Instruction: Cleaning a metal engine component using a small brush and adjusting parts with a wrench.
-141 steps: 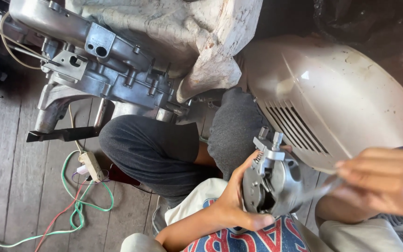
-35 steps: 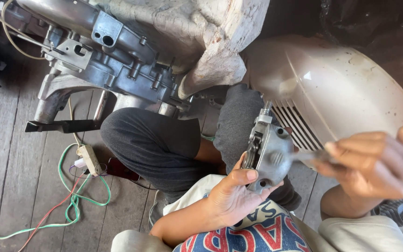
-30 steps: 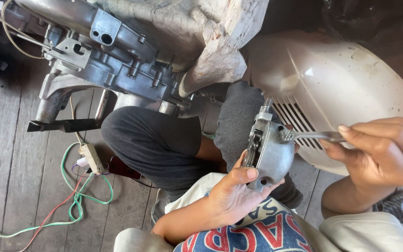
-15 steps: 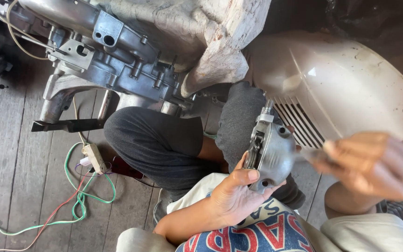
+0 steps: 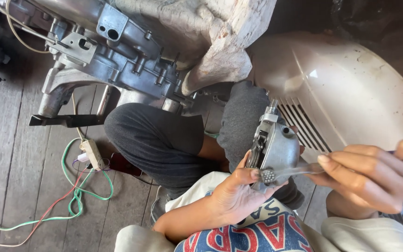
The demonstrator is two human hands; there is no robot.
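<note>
So the left hand [image 5: 236,193] has the small grey metal part [image 5: 276,149] cupped from below, thumb wrapped over its lower edge, holding it up over the person's lap, right in front of the cream side panel [image 5: 350,93] with the louvre slots. The right hand [image 5: 374,175] has its fingers pressed together around a thin metal tool [image 5: 299,170], and the tip sits on a little ridged knob at the bottom of the part.

What changed: half a second ago the right hand was a blur, mid-swing, and 1 second ago it was raised a bit higher with the tool going in nearer the middle of the part. Now it's sharp and lower, tip resting by the thumb. The part itself hasn't really shifted, same tilt, same grip. My read is the work has moved from repositioning the tool to actually having it seated on that knob, so the fiddly bit is happening right here.

Around it: the engine block [image 5: 117,51] propped up top left, bent knees in dark shorts, and green and red wires [image 5: 78,196] with a white connector [image 5: 92,154] on the plank floor [image 5: 10,154].
</note>
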